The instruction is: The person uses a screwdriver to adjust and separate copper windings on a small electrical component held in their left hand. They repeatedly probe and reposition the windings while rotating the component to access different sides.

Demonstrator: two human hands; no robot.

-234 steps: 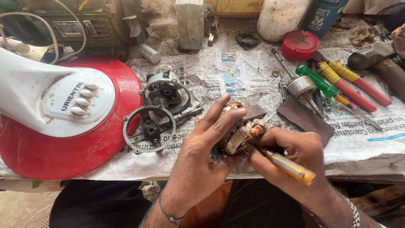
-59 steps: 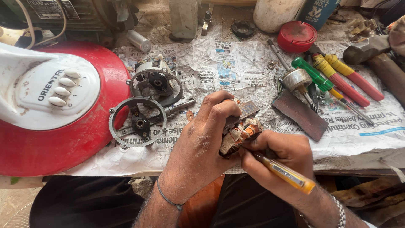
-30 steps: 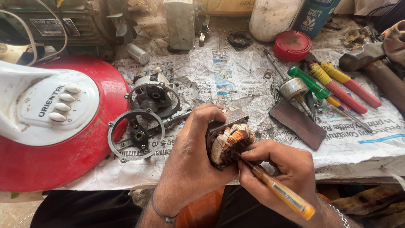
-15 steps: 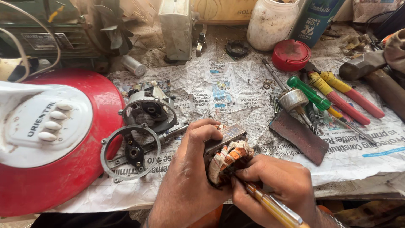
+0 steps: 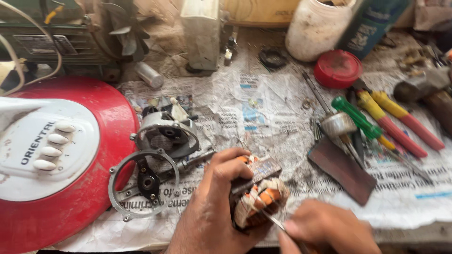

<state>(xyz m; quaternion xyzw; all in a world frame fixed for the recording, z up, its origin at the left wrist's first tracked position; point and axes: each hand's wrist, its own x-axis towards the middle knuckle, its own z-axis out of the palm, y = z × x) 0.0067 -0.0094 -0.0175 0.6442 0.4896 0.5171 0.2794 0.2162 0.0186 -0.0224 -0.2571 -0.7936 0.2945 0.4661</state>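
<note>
**Picking at the motor windings with a thin tool**

The motor coil block (image 5: 258,195), a square metal core wrapped in orange and pale windings, sits at the near edge of the newspaper-covered bench, lifted slightly and tilted toward the camera. The left hand (image 5: 214,207) is clenched around its left side and top, thumb and fingers clamping the metal core. The right hand (image 5: 327,230) is closed around a screwdriver (image 5: 273,220), whose thin metal tip touches the windings on the block's lower right face; the handle is cut off by the frame edge.

To do this well, I judge the tip should work at a shallow angle, sliding under binding or between wires rather than stabbing, since the fine wire looks easy to nick. The left hand should brace the block firmly, perhaps resting it on the newspaper (image 5: 263,103), so the tip cannot skid toward the fingers.

Just left lie the round motor housing (image 5: 165,134) and a ring-shaped end cover (image 5: 143,181), beside the red fan base (image 5: 70,160). Coloured screwdrivers (image 5: 386,122) and a red lid (image 5: 337,68) lie to the right.
</note>
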